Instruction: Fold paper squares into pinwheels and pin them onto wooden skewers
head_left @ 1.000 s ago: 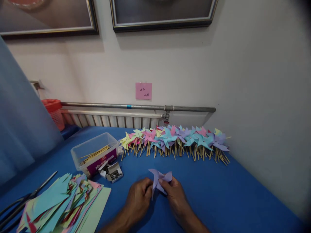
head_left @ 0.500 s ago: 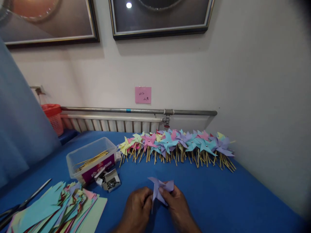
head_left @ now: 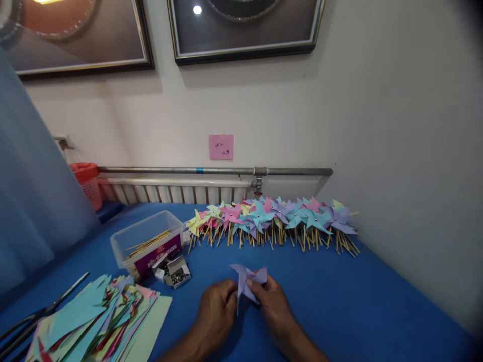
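Note:
A light purple paper pinwheel (head_left: 246,281) is held over the blue table in front of me. My right hand (head_left: 272,301) grips it, thumb pressed on its middle and fingers behind the paper. At the pinwheel's left edge, my left hand (head_left: 219,306) is closed with its thumb against the curled index finger. What those left fingers hold is hidden. To the left of the hands stand two small open boxes, one of them a box of metal pins (head_left: 177,274).
Finished pinwheels (head_left: 260,216) on sticks lie in a long row along the back. At left are a clear plastic tub (head_left: 124,236) with wooden sticks, a pile of cut coloured paper (head_left: 94,317) and scissors (head_left: 49,309). A blue cloth (head_left: 320,311) covers the table.
The view has shifted slightly, so the tub, paper and scissors appear farther right. Both hands keep hold around the purple pinwheel, with almost no change in their grip.

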`<state>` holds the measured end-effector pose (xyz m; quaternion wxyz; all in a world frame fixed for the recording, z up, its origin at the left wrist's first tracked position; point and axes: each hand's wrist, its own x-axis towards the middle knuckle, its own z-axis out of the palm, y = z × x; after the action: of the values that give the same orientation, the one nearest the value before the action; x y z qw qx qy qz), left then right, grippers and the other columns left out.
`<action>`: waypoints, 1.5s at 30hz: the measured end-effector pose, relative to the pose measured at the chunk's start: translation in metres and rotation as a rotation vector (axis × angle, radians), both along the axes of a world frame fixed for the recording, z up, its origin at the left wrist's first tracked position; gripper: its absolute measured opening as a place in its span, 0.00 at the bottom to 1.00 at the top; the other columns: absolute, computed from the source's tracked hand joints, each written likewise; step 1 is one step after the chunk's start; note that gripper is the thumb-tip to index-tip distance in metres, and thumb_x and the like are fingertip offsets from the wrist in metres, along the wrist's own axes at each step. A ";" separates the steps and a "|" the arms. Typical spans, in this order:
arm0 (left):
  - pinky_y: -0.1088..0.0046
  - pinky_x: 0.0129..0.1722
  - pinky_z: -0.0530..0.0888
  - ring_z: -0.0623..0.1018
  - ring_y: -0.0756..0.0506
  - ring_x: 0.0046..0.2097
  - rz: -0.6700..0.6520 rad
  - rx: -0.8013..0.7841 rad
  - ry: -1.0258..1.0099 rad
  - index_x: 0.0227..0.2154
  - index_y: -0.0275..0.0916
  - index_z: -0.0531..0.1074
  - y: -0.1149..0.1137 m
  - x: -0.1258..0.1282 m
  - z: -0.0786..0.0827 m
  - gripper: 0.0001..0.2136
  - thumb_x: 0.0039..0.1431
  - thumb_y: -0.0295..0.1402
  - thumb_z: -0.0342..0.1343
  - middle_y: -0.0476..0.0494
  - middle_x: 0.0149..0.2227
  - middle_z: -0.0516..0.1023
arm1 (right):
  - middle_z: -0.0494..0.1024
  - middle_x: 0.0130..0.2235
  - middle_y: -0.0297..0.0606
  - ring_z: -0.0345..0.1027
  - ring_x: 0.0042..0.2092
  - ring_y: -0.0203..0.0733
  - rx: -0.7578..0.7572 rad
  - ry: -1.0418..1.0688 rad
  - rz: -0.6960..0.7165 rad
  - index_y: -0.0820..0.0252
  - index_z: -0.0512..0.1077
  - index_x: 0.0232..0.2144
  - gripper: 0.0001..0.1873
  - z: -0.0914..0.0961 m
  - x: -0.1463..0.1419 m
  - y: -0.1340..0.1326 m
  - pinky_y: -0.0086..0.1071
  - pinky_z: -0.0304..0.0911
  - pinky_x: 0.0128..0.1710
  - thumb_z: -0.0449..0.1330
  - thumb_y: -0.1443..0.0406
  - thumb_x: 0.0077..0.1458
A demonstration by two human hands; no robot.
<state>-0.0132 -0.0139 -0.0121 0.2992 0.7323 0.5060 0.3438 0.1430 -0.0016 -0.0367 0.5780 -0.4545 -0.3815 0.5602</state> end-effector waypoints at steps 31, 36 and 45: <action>0.76 0.31 0.60 0.69 0.51 0.28 0.007 0.130 0.058 0.25 0.37 0.70 -0.003 -0.003 0.005 0.09 0.59 0.26 0.48 0.51 0.24 0.70 | 0.82 0.33 0.35 0.71 0.33 0.39 0.050 0.087 0.009 0.60 0.79 0.37 0.21 0.012 -0.009 -0.005 0.33 0.65 0.37 0.73 0.59 0.38; 0.75 0.32 0.61 0.71 0.50 0.30 0.012 0.125 0.075 0.27 0.37 0.72 -0.003 -0.005 0.009 0.09 0.59 0.26 0.48 0.49 0.26 0.73 | 0.81 0.31 0.34 0.71 0.31 0.39 0.031 0.104 0.015 0.60 0.79 0.36 0.21 0.010 -0.007 -0.004 0.32 0.64 0.34 0.74 0.59 0.38; 0.75 0.33 0.61 0.72 0.50 0.31 0.008 0.148 0.076 0.27 0.38 0.73 -0.004 -0.012 0.019 0.10 0.61 0.29 0.48 0.49 0.27 0.74 | 0.80 0.28 0.33 0.69 0.28 0.37 -0.013 0.169 0.005 0.59 0.77 0.33 0.18 0.019 -0.005 -0.006 0.32 0.65 0.33 0.75 0.60 0.37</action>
<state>-0.0248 -0.0176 0.0070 0.2234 0.7631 0.4929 0.3534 0.1378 -0.0081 -0.0180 0.6037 -0.4085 -0.3290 0.6003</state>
